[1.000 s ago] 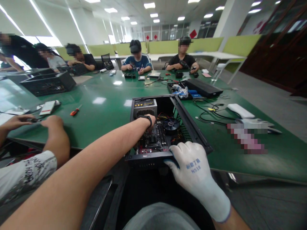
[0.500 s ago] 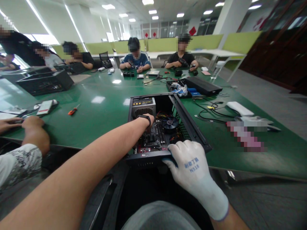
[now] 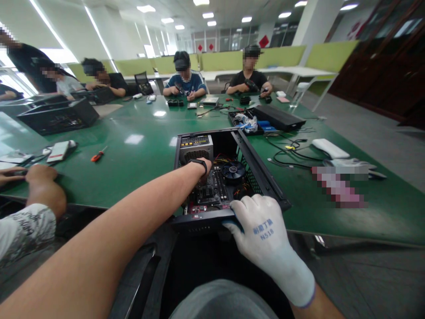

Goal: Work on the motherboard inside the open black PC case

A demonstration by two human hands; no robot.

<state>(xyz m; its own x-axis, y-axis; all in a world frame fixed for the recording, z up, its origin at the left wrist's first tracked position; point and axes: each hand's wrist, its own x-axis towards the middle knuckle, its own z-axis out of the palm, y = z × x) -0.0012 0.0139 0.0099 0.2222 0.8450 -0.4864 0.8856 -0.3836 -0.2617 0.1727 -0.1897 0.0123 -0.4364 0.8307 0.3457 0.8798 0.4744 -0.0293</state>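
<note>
An open computer case (image 3: 257, 161) lies on its side at the table's near edge. Inside are a power supply (image 3: 195, 144), a cooling fan (image 3: 233, 171) and a dark motherboard (image 3: 209, 191). My left hand (image 3: 206, 167), bare with a black wristband, reaches down into the case just in front of the power supply, over the motherboard. Its fingers are hidden, so whatever they touch cannot be seen. In a white work glove, my right hand (image 3: 257, 217) grips the case's near edge, fingers over the top and thumb below the rim.
Right of the case lie black cables (image 3: 288, 153), a white box (image 3: 330, 148) and a glove (image 3: 355, 167). An orange screwdriver (image 3: 98, 156) rests to the left, near another person's arm (image 3: 43, 181). Behind stands an open tray (image 3: 247, 124) of gloves. Several people sit around the green table (image 3: 133, 164).
The whole view has shifted slightly to the left. My left hand stays inside the case and my right hand keeps its hold on the edge.
</note>
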